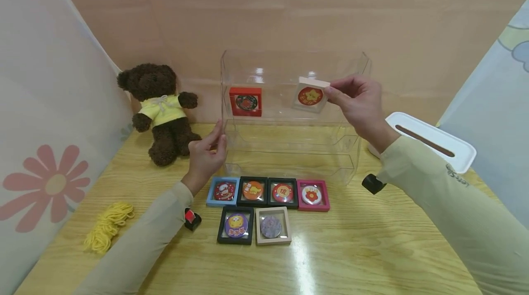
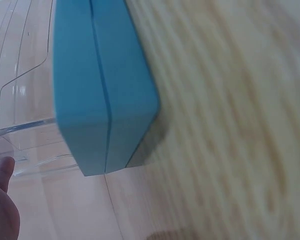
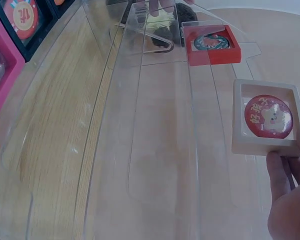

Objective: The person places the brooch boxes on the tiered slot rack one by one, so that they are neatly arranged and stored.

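Between thumb and fingers, my right hand [image 1: 358, 104] pinches the right edge of a cream square frame [image 1: 311, 96]. The frame holds a round red badge with a yellow star, and tilts in front of the upper tier of a clear acrylic display stand [image 1: 289, 159]. A red frame [image 1: 245, 102] with a dark round badge stands on that tier at the left. My left hand [image 1: 206, 159] grips the stand's left side edge with thumb and fingertips. In the left wrist view, a blue frame [image 2: 107, 95] covers much of the stand.
Before the stand lie blue, black [image 1: 235, 225], pink [image 1: 313, 195] and beige [image 1: 273, 225] framed badges in two rows. A brown teddy bear [image 1: 161, 111] sits back left, with yellow yarn [image 1: 108, 226] nearer. A white tissue box [image 1: 431, 141] stands at right.
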`<state>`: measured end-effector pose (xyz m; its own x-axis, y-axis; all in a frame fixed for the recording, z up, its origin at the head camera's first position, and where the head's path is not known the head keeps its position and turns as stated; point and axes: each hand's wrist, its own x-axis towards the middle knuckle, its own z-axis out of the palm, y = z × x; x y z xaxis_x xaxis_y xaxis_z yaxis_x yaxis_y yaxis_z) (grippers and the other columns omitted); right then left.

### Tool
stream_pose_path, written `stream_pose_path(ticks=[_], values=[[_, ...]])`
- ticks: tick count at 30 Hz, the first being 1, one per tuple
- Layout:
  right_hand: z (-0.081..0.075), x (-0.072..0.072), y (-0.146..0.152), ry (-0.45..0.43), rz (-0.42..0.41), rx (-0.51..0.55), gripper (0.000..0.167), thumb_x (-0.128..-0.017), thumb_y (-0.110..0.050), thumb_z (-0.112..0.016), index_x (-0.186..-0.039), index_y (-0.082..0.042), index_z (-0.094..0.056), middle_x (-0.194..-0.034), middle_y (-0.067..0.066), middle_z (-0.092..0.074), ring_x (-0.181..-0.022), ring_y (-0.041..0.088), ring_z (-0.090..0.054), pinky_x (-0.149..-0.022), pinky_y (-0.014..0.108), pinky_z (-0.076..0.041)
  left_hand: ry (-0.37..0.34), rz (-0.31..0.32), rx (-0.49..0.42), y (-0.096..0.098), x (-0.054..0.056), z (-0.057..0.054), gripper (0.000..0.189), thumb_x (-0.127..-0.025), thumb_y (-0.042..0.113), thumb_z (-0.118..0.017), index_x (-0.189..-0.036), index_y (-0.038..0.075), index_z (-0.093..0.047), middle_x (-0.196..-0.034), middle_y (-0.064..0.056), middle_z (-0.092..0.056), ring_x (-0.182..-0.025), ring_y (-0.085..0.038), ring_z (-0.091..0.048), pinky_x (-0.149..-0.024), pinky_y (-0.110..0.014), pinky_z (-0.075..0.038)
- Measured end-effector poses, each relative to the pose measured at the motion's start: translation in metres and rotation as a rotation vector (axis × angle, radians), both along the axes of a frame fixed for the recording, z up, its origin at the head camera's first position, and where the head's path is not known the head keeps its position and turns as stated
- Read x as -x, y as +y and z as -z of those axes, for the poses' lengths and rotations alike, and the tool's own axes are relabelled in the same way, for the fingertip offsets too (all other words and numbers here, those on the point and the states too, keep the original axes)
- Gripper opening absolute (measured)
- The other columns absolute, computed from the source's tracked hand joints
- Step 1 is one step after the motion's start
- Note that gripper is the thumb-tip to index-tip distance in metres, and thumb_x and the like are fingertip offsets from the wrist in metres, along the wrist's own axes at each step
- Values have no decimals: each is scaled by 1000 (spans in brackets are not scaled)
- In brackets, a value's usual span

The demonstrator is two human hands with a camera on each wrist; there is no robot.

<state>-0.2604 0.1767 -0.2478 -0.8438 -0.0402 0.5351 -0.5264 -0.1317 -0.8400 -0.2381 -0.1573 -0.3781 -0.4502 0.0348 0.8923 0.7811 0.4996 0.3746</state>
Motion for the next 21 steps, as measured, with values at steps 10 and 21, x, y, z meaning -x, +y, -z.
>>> stream_pose_path(ticks=[10, 21], values=[[-1, 9, -20, -9, 97, -84, 10, -78, 4, -75, -86, 5, -69, -88, 10, -68, -80, 20, -63, -72, 25, -53, -10, 9, -20, 0, 0, 0, 40, -83, -7, -62, -123, -7, -59, -92, -20, -69, -57, -22, -67, -45, -22, -48], [7, 15, -31, -90, 168, -238, 15, -80, -6, -75, -92, 2, -69, -93, 10, -65, -84, 20, -61, -74, 23, -52, -2, 7, -12, 1, 0, 1, 40, -83, -8, -62, -123, -7, -58, -94, -17, -69, -56, -22, -67, -48, -19, -49]])
